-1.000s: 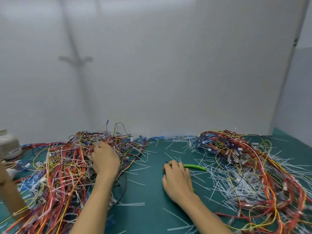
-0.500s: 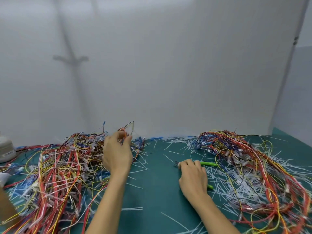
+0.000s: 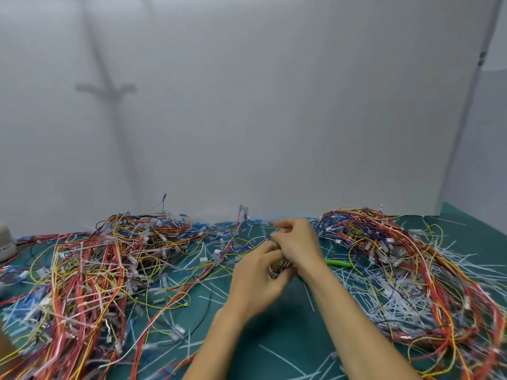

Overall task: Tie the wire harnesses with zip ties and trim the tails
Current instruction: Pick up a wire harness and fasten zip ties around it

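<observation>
So both hands are together over the middle of the dark green bench mat (image 3: pixel 274 341), working one loose harness of thin red, yellow and blue wires (image 3: pixel 230 246). The left hand (image 3: pixel 255 281) sits lower and nearer, fingers curled in around the bunched end of that harness. The right hand (image 3: pixel 297 242) is just above and behind it, touching it, with thumb and fingertips pinched on the same strands, so neither hand is spread wide. It's a bit blurry right where they meet, so I can't tell if there's a zip tie in there. From the grip the harness trails off to the left, and a few ends stick up toward the plain white back wall (image 3: pixel 247 105). A green-handled hand tool (image 3: pixel 338 262) lies flat on the mat just behind the right wrist; only the handle shows. On the left is a big tangled heap of red, orange and yellow wire harnesses (image 3: pixel 96 270), and on the right a second heap of red, yellow and blue harnesses (image 3: pixel 397 250) draped over a thick drift of white cut zip-tie tails (image 3: pixel 384 300). More white tails are scattered all over the mat. As for containers, there's just one, a white round tub (image 3: pixel 5 242) at the far left edge by the wall, mostly cut off by the frame, and I can't tell what's inside it.
</observation>
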`<move>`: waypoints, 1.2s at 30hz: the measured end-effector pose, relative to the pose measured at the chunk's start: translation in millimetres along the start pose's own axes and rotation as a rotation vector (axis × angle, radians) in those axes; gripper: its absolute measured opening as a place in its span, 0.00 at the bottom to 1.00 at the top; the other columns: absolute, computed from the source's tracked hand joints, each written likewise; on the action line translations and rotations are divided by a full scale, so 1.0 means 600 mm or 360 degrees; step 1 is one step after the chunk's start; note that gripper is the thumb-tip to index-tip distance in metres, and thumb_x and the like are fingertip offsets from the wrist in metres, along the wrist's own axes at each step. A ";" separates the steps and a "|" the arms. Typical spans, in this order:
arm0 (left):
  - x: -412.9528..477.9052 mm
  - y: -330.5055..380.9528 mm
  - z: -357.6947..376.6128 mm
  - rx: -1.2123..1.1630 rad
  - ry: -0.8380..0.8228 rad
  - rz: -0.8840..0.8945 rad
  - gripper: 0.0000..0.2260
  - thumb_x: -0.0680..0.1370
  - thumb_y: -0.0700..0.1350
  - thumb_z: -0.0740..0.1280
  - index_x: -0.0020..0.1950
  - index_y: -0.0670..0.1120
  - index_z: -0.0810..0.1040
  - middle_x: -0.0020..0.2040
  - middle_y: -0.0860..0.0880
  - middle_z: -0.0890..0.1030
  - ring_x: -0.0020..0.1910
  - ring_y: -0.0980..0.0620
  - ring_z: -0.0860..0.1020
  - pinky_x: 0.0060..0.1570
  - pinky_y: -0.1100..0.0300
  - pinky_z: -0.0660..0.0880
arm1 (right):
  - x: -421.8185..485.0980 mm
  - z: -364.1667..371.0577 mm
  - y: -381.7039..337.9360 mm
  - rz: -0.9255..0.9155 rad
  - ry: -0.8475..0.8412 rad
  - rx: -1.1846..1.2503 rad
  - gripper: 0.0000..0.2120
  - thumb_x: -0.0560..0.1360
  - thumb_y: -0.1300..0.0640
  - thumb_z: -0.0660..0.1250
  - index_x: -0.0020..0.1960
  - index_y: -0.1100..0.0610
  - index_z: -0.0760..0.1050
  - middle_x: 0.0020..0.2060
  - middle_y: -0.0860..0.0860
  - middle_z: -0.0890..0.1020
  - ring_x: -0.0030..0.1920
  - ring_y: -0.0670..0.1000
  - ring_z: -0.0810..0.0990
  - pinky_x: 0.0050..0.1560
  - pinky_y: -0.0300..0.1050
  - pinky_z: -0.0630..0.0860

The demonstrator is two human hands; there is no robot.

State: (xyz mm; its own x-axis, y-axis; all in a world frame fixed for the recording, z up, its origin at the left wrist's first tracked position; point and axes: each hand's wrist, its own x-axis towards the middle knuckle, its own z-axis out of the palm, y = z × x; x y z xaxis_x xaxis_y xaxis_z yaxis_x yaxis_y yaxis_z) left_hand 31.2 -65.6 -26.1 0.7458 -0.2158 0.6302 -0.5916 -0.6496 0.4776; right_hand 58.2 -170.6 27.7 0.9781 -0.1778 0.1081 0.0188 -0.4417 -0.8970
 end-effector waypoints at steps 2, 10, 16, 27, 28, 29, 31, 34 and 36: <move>0.003 0.000 -0.012 -0.0216 -0.0058 -0.0211 0.10 0.70 0.55 0.64 0.46 0.56 0.82 0.47 0.62 0.81 0.40 0.59 0.78 0.43 0.58 0.76 | 0.004 -0.005 0.013 0.0068 0.0102 -0.0151 0.15 0.74 0.63 0.67 0.61 0.61 0.79 0.56 0.57 0.83 0.59 0.56 0.79 0.61 0.51 0.75; 0.001 -0.095 -0.082 0.0666 -0.0409 -0.1098 0.17 0.77 0.41 0.63 0.65 0.51 0.76 0.65 0.48 0.76 0.64 0.46 0.74 0.61 0.49 0.73 | 0.010 -0.022 0.056 0.0102 -0.0096 -0.0329 0.15 0.78 0.50 0.65 0.36 0.53 0.81 0.27 0.47 0.77 0.32 0.51 0.76 0.39 0.45 0.70; -0.013 -0.115 -0.099 0.1090 -0.0567 -0.1114 0.17 0.82 0.47 0.58 0.70 0.60 0.71 0.69 0.51 0.71 0.67 0.46 0.71 0.62 0.47 0.67 | 0.017 -0.033 0.016 -0.0232 0.0173 0.0495 0.15 0.82 0.59 0.60 0.38 0.56 0.78 0.28 0.46 0.73 0.29 0.44 0.69 0.35 0.41 0.66; 0.004 -0.093 -0.190 0.0675 0.0184 -0.1030 0.10 0.76 0.60 0.66 0.54 0.61 0.82 0.56 0.54 0.74 0.46 0.53 0.75 0.40 0.58 0.70 | 0.011 -0.037 -0.007 -0.0163 0.0036 0.0982 0.20 0.81 0.50 0.59 0.34 0.56 0.76 0.21 0.46 0.62 0.21 0.47 0.56 0.25 0.39 0.54; 0.011 -0.088 -0.194 0.0699 0.0255 -0.1008 0.10 0.76 0.56 0.67 0.56 0.60 0.82 0.58 0.53 0.74 0.45 0.54 0.73 0.39 0.58 0.70 | 0.007 -0.034 -0.009 -0.0153 -0.0118 0.0834 0.25 0.82 0.44 0.58 0.33 0.57 0.78 0.19 0.46 0.60 0.19 0.47 0.56 0.24 0.38 0.56; 0.018 -0.081 -0.197 0.0711 0.0292 -0.0996 0.12 0.77 0.53 0.67 0.60 0.59 0.81 0.59 0.53 0.73 0.44 0.54 0.73 0.39 0.58 0.72 | 0.003 -0.031 -0.010 -0.0140 -0.0271 0.0655 0.29 0.81 0.39 0.57 0.33 0.58 0.79 0.17 0.45 0.60 0.17 0.46 0.57 0.23 0.37 0.59; 0.026 -0.072 -0.197 0.0700 0.0284 -0.0971 0.19 0.76 0.47 0.67 0.67 0.56 0.76 0.62 0.51 0.70 0.42 0.52 0.74 0.40 0.56 0.76 | -0.002 -0.020 -0.009 -0.0113 -0.0473 0.0314 0.27 0.79 0.38 0.60 0.37 0.58 0.84 0.16 0.44 0.59 0.15 0.45 0.60 0.24 0.39 0.67; 0.031 -0.058 -0.199 0.0603 0.0276 -0.0991 0.24 0.75 0.45 0.64 0.72 0.55 0.70 0.64 0.49 0.68 0.47 0.49 0.74 0.43 0.55 0.72 | -0.005 -0.008 -0.003 -0.0024 -0.0608 0.0242 0.15 0.78 0.48 0.68 0.41 0.56 0.85 0.17 0.47 0.65 0.17 0.46 0.62 0.27 0.41 0.70; 0.030 -0.062 -0.202 0.0594 0.0203 -0.1128 0.24 0.78 0.48 0.61 0.75 0.54 0.68 0.68 0.45 0.68 0.58 0.43 0.75 0.49 0.52 0.71 | -0.005 -0.011 -0.001 -0.0024 -0.0669 0.0312 0.11 0.78 0.55 0.69 0.40 0.59 0.84 0.23 0.50 0.77 0.20 0.47 0.70 0.26 0.39 0.70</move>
State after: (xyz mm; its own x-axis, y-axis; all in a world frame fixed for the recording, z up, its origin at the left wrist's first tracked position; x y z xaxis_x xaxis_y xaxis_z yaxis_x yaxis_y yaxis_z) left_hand 29.6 43.1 41.8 0.8509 0.4085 0.3304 0.1665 -0.8061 0.5679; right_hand 54.0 -175.5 31.0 0.9759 0.2170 -0.0250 0.0331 -0.2600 -0.9651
